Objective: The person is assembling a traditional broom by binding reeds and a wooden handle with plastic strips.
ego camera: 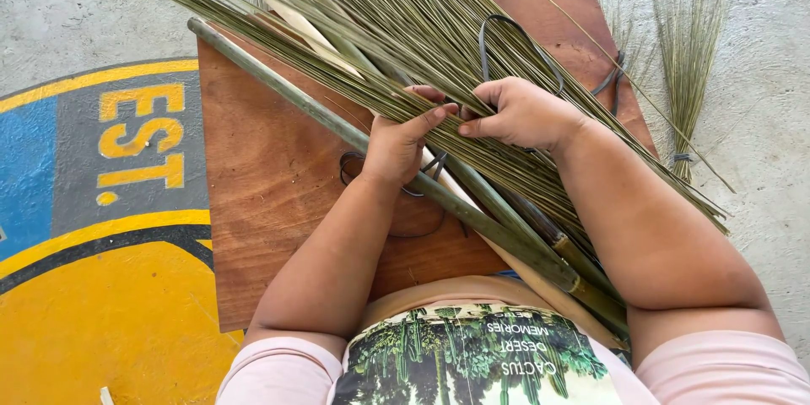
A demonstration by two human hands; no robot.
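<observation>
A thick sheaf of thin green-yellow palm sticks (396, 25) lies slanted across a brown wooden board (270, 177), fanning out toward the upper left. My left hand (396, 145) grips the sheaf from below, thumb stretched over the sticks. My right hand (521, 111) is closed on the sticks just beside it, fingertips meeting the left thumb. Several thicker green stalks (337, 126) run under the sheaf from upper left down to my lap. A dark band loop (506, 34) lies over the sticks behind my right hand.
A small tied bunch of sticks (688, 51) lies on the concrete floor at the right. More dark bands (609, 80) rest on the board's right edge. A painted blue, grey and yellow round sign (93, 228) covers the floor at the left.
</observation>
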